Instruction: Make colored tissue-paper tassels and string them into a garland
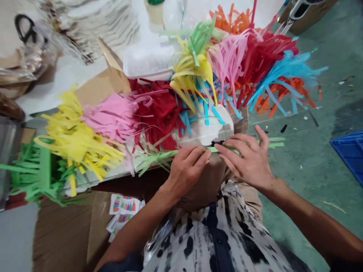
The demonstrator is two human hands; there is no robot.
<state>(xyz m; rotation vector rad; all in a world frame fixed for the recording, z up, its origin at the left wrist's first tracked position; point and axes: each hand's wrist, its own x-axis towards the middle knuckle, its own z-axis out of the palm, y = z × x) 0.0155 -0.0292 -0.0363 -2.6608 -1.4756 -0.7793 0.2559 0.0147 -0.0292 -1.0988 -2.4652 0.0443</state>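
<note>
A light green paper tassel (150, 157) stretches sideways between my hands at the table's near edge. Its loose fringe spreads out to the left, and a narrow twisted middle shows between my fingers. My left hand (185, 170) is closed around the tassel near that middle. With thumb and fingers, my right hand (248, 160) grips the strip farther right, its other fingers partly raised. Green strip ends poke out beyond the right hand. Just behind the fingertips lies a small black object, too small to make out.
Tassels in yellow (82, 139), pink (113, 115), dark red (159, 109) and blue (289, 71) cover the table. Behind them stands a white plastic tray (149, 62). Printed sheets (124, 211) lie in a cardboard box (68, 234) below. A blue crate (350, 153) sits on the floor at right.
</note>
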